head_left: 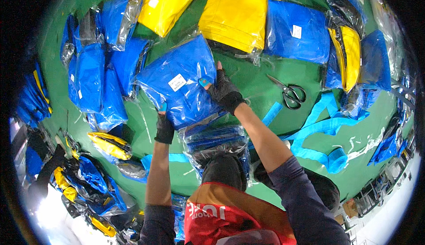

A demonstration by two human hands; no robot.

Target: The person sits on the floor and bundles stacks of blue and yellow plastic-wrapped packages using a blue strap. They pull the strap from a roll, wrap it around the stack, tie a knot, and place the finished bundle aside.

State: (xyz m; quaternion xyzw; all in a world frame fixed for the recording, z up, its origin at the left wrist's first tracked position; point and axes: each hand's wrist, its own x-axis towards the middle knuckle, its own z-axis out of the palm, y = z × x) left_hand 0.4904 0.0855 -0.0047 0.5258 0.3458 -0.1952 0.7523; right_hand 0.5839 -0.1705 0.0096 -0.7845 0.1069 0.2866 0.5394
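In the middle, a folded blue fabric item in a clear plastic bag [181, 63] lies tilted, a white label facing up. My left hand [164, 127], in a dark fingerless glove, grips its near left edge, thumb on top and the other fingers hidden beneath. On its right edge, my right hand [225, 92], in a dotted dark glove, presses its thumb over the plastic; one finger points away along the side and the rest are partly hidden. Light blue tape shows on both thumbs. Below the package, a stack of similar bagged blue items [214, 136] sits close to my body.
Black-handled scissors [293, 98] lie on the green surface [248, 74] to the right. A light blue strap [310, 132] sprawls nearby, partly rolled. Bagged yellow packages [234, 14] and blue packages [296, 32] line the far side; several blue ones [88, 79] are piled at left.
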